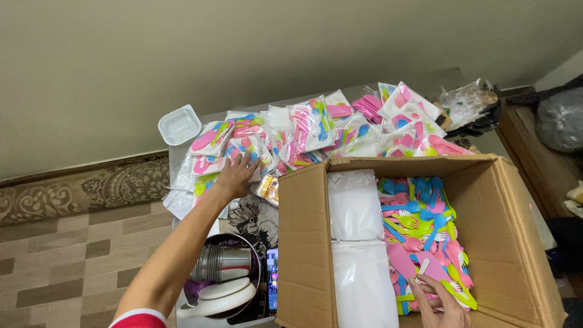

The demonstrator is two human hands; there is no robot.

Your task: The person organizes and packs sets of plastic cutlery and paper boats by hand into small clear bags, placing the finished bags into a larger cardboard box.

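Left hand (237, 173) is stretched out flat, fingers spread, pressing on the clear packets of pink, blue and green plastic cutlery (243, 143) piled at 11 o'clock of the cardboard box (303, 237). Right hand (440, 304) is down in the box at 5 o'clock, fingers curled on loose colourful spoons and forks (425, 225). Stacked clear bags (358, 243) fill the box's left half. White square tray (179, 124) sits at 10 o'clock.

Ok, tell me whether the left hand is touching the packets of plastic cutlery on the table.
Touching. The head view shows the left hand laid flat on the packets of plastic cutlery, fingers spread over them with no gap visible.
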